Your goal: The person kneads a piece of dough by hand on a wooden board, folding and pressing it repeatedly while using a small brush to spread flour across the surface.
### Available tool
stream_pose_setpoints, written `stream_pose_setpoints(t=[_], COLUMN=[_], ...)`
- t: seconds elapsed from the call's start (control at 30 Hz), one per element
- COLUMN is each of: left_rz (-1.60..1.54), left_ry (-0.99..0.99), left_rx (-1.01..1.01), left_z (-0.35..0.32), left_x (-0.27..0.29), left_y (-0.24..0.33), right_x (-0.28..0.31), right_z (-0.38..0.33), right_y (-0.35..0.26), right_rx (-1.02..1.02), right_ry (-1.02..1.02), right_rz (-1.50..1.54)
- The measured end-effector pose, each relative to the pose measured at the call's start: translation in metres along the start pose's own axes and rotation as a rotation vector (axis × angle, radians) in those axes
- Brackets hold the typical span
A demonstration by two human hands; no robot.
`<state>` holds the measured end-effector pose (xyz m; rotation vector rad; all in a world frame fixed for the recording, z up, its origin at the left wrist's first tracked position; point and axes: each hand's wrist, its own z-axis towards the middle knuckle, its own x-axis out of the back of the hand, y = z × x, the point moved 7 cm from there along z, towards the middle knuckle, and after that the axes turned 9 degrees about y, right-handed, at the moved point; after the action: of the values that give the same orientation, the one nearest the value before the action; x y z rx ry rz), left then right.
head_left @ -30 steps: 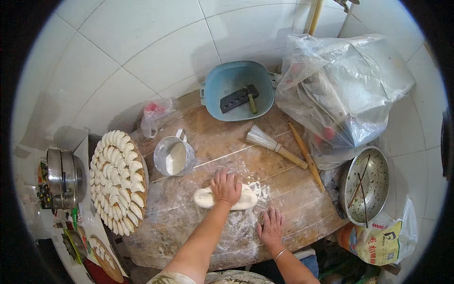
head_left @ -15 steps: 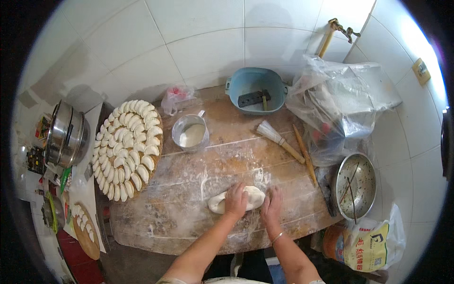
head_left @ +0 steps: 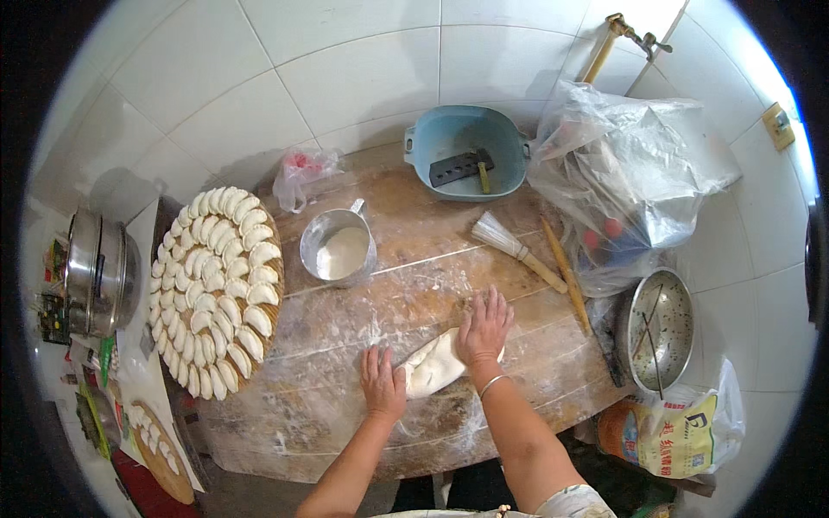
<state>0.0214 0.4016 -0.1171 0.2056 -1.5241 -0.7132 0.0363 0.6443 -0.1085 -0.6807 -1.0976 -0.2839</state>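
Note:
A lump of white dough (head_left: 433,366), elongated and creased, lies on the floury wooden board (head_left: 337,432) in front of me. My right hand (head_left: 485,330) presses on its right end, fingers stretched out and pointing away from me. At the dough's left end rests my left hand (head_left: 382,382), fingers extended on the board, the hand's edge touching or almost touching the dough. Neither hand is wrapped around anything. Beyond the hands stands a metal cup (head_left: 350,274) with white flour (head_left: 344,252) in it.
A round board of dumplings (head_left: 216,285) stands left, a smaller dumpling board (head_left: 162,453) below it. Rightward lie a brush (head_left: 518,250), a rolling pin (head_left: 566,274) and a metal bowl with chopsticks (head_left: 661,332). A blue basin (head_left: 466,155) and a plastic-covered pile (head_left: 635,173) are behind.
My right hand has moved from beside the dough onto its right end. My left hand has come off the dough to its left side. The dough now lies slanted, and the view has shifted slightly.

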Motion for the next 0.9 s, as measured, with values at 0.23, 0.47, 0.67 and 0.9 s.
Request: stream_pose_setpoints(t=[0.23,0.47,0.67,0.9], left_rz=[-0.054,-0.171,-0.257,-0.281], left_ry=[-0.290,-0.113,-0.068,-0.104], left_rx=[0.212,0.237,-0.102,0.041], left_z=[0.012,0.002,-0.025,-0.033], left_x=[0.008,-0.010,0.006,-0.016], left_y=[0.026,0.009,0.039,0.004], right_x=[-0.015,0.021,0.054,0.023], right_z=[0.043,0.000,-0.063,-0.049], right_y=[0.004,-0.011,0.014,0.007], right_rx=[-0.060,0.106,-0.111,0.101], right_ry=[0.170,-0.314,-0.142,-0.109], right_rz=[0.121,0.505,0.208,0.047])
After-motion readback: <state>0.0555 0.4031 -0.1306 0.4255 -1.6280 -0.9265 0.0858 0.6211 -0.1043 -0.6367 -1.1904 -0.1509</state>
